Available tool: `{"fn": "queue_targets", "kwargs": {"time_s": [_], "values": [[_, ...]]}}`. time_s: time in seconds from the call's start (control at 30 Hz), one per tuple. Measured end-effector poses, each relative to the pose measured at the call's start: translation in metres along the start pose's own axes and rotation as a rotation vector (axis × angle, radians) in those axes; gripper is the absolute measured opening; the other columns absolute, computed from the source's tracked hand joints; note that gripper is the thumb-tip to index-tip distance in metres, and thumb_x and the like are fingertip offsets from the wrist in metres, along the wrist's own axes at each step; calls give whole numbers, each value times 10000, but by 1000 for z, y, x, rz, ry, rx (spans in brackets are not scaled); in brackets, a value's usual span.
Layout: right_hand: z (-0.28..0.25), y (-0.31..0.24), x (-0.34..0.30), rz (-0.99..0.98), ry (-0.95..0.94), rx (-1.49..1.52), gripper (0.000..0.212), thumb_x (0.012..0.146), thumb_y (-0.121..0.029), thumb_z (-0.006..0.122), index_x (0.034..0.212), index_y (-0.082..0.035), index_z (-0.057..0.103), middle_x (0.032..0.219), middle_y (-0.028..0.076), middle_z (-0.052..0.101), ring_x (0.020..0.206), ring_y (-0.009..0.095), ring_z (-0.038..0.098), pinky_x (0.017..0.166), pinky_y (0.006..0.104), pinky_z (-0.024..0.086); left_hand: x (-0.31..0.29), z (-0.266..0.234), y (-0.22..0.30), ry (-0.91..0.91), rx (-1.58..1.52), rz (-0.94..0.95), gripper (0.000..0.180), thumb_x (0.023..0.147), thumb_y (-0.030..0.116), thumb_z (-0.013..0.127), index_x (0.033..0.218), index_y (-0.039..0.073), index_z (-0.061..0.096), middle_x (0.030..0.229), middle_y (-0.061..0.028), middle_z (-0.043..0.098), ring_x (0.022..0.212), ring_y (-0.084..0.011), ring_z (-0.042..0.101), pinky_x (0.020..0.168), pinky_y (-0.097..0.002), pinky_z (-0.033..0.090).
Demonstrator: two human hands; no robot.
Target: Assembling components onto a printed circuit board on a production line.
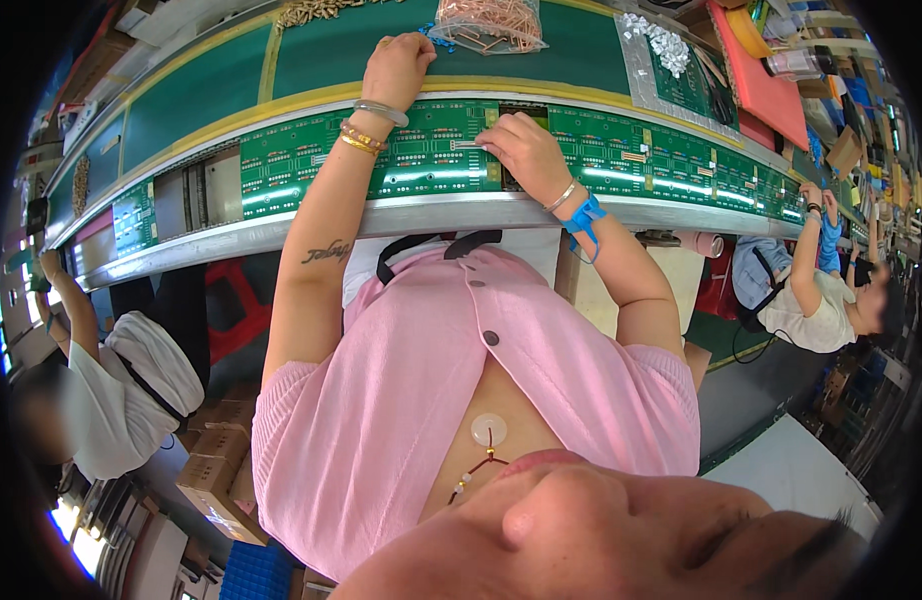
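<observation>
My left hand (397, 68) reaches over the far side of the work line, fingers curled together beside a small pile of blue components (439, 42). What it holds, if anything, is hidden. My right hand (526, 152) is lowered to a green circuit board (421, 178), its fingertips pinched by a slim pale part (465, 146) on the board. Whether the fingers grip that part or a smaller one cannot be made out. To the right lies another green circuit board (601, 178), populated with rows of small components.
A clear bag of copper-coloured pins (489, 24) stands at the far edge. Brass-coloured parts (316, 10) lie to its left, white parts (663, 48) to its right. A metal rail (421, 212) runs along the near side. Co-workers sit at left (131, 390) and right (816, 300).
</observation>
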State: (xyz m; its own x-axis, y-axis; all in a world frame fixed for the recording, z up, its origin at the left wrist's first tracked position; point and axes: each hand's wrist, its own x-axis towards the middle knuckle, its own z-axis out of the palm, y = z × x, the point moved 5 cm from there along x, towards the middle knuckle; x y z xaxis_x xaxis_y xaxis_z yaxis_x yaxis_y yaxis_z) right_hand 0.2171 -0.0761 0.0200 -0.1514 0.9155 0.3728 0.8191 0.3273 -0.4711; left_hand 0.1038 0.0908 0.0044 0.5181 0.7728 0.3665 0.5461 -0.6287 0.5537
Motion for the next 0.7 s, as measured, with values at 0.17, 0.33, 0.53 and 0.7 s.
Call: {"fn": "queue_targets", "kwargs": {"time_s": [0.17, 0.33, 0.53, 0.7], "values": [[6, -2, 2, -41, -18, -9, 135, 686, -66, 656, 816, -95, 634, 748, 37, 514, 726, 220, 512, 627, 317, 454, -10, -16, 6, -49, -172, -121, 134, 804, 181, 619, 848, 59, 653, 765, -68, 648, 699, -194, 618, 653, -302, 489], [10, -7, 1, -169, -84, -108, 129, 701, -71, 563, 823, -87, 604, 762, 43, 502, 773, 222, 522, 652, 310, 475, -22, -15, -4, -78, -221, -130, 142, 806, 157, 625, 907, 73, 678, 775, -71, 645, 694, -159, 615, 654, -271, 488], [12, -3, -4, -182, -131, -152, 158, 702, -79, 540, 844, -92, 609, 804, 35, 518, 813, 209, 526, 680, 302, 475, -22, -16, 2, -39, -193, -34, 143, 793, 123, 638, 919, 74, 685, 848, -80, 650, 741, -152, 624, 666, -259, 494], [-3, -11, -7, -213, -110, -224, 267, 716, -84, 523, 966, -111, 616, 1001, 41, 546, 949, 215, 517, 788, 321, 451, -25, -17, 0, -90, -257, -168, 151, 789, 115, 642, 929, 77, 687, 850, -82, 653, 753, -158, 632, 684, -260, 501]]}}
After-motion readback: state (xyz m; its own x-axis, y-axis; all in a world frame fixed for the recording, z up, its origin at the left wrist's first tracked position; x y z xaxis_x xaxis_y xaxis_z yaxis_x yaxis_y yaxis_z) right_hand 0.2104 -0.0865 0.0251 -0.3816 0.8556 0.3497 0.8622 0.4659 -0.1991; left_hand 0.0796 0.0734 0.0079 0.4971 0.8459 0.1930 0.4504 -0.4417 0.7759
